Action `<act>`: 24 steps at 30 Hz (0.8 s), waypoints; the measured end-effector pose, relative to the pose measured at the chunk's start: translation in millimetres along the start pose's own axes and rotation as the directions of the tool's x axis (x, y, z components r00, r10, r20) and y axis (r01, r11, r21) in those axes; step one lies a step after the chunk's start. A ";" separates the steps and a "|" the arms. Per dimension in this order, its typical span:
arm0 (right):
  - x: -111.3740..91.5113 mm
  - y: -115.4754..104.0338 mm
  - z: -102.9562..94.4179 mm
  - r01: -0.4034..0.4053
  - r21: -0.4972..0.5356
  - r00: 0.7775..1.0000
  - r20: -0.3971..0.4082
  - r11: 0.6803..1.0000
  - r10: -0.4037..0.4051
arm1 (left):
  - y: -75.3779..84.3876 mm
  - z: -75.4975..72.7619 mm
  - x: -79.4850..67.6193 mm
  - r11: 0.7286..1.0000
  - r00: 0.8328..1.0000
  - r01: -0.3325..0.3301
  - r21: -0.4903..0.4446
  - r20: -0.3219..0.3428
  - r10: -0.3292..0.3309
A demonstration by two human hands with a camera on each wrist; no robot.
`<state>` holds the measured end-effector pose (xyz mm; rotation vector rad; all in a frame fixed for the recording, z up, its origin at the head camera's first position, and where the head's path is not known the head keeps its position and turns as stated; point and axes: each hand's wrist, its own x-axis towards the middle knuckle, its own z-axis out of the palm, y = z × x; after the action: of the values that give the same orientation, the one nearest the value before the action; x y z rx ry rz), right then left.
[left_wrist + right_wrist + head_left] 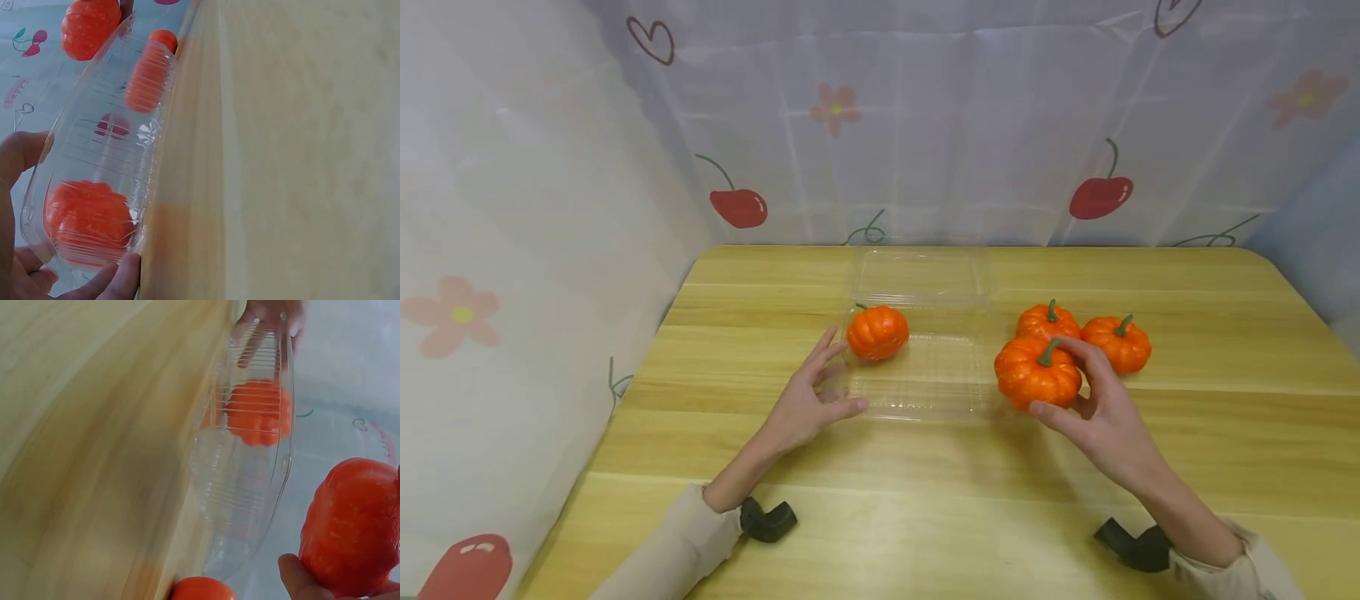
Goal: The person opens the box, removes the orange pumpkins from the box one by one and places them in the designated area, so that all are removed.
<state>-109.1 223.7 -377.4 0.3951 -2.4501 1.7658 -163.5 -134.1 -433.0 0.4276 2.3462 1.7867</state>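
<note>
Thumb and fingertips of my right hand [1108, 417] grip a small orange pumpkin [1036, 375] with a green stem. It is held up just right of a clear plastic container [925, 412]; the right wrist view shows this pumpkin [350, 528] above the table. My left hand [801, 408] holds the container's left end, its thumb at the front rim and its fingers around the side, as the container [103, 150] in the left wrist view shows. Inside, at the left end, sits another pumpkin [877, 333], tipped with its stem toward the back left.
Two more pumpkins, one at the back [1047, 320] and one farther right [1118, 343], stand on the wooden table [895, 517]. The container's clear lid [921, 275] lies folded back behind it. Beyond the table's far edge hangs a printed curtain [925, 150].
</note>
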 end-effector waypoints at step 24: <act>-5.8 15.0 -14.9 -0.131 -0.184 0.991 -0.056 0.974 0.122 | -0.1 0.0 0.1 0.999 1.000 -0.009 0.041 0.006 0.009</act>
<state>-108.6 243.1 -387.6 0.1842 -2.6332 1.5479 -163.6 -134.1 -433.0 0.4485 2.3850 1.7411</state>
